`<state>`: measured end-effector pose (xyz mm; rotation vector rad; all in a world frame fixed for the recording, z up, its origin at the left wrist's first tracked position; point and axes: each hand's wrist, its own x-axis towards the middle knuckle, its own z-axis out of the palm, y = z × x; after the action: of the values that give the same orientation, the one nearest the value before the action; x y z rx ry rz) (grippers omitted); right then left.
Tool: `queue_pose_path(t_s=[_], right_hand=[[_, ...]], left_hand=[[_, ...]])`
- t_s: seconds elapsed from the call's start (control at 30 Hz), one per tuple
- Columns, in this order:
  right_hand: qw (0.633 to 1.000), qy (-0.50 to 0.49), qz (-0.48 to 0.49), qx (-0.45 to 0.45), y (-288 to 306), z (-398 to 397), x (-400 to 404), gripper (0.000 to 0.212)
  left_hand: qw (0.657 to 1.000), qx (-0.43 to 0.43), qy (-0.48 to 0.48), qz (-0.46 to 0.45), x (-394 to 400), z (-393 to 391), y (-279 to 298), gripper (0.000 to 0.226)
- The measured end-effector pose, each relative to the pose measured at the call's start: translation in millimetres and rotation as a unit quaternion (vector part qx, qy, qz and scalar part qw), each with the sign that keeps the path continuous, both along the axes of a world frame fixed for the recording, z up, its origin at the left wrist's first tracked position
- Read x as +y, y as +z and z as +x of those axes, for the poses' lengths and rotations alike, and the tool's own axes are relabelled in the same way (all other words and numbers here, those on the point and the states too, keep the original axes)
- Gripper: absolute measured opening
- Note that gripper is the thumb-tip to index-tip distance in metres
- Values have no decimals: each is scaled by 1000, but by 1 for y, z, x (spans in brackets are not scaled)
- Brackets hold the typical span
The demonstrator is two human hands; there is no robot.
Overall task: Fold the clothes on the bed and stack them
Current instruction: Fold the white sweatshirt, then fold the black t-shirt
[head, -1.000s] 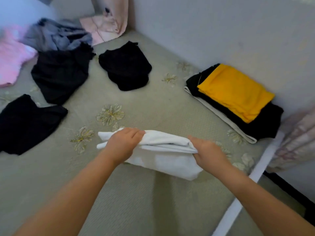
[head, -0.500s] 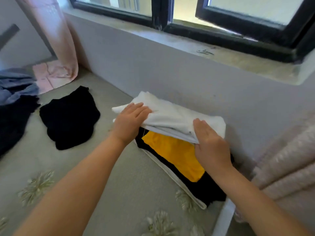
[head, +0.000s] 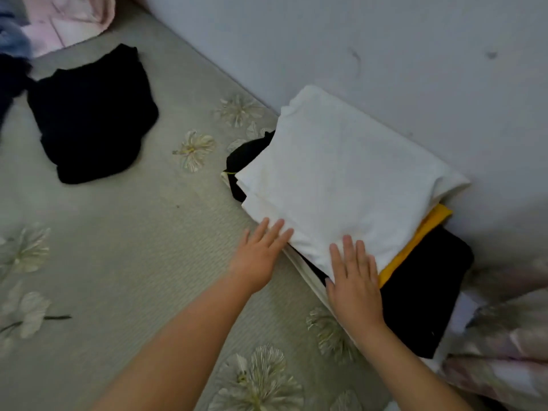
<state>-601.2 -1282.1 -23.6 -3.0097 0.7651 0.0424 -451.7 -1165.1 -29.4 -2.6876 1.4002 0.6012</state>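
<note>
Head view puts your left hand [head: 257, 260] and right hand [head: 354, 281] flat and spread, fingers straight, holding nothing. Your right fingertips rest on the near edge of the folded white garment [head: 341, 179]; your left fingertips touch its near corner from the bed [head: 124, 247] side. That garment lies on top of the stack, over a yellow piece [head: 415, 244] and a black piece [head: 427, 286], with the pile tight against the wall [head: 355, 54].

Watch the white layer: it sits skewed and overhangs the pieces under it toward you, so a sideways push from either palm could slide it off or drag the yellow piece out with it. Press straight down and square the edges instead.

No box or basket shows; the stack alone holds the folded pieces. An unfolded black garment [head: 92, 117] waits well apart on the bed, and more clothes, pink [head: 68, 19] and possibly blue-grey, crowd the blurred far corner.
</note>
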Motion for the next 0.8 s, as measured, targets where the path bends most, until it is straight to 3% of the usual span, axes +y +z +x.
queue_pose_path(t_s=[0.13, 0.3, 0.37, 0.53, 0.8], right_hand=[[998, 19, -16, -52, 8, 1, 11, 51], [987, 134, -10, -89, 29, 25, 88, 45], [979, 181, 5, -93, 39, 41, 140, 39], [955, 273, 50, -104, 72, 67, 300, 52], [923, 358, 107, -93, 112, 45, 551, 48]], left_hand=[[998, 5, 40, -48, 25, -4, 9, 56], [985, -13, 160, -65, 124, -7, 32, 45], [974, -37, 214, -65, 186, -9, 44, 46], [933, -102, 341, -57, 364, -34, 74, 45], [863, -131, 488, -24, 644, -128, 115, 46]])
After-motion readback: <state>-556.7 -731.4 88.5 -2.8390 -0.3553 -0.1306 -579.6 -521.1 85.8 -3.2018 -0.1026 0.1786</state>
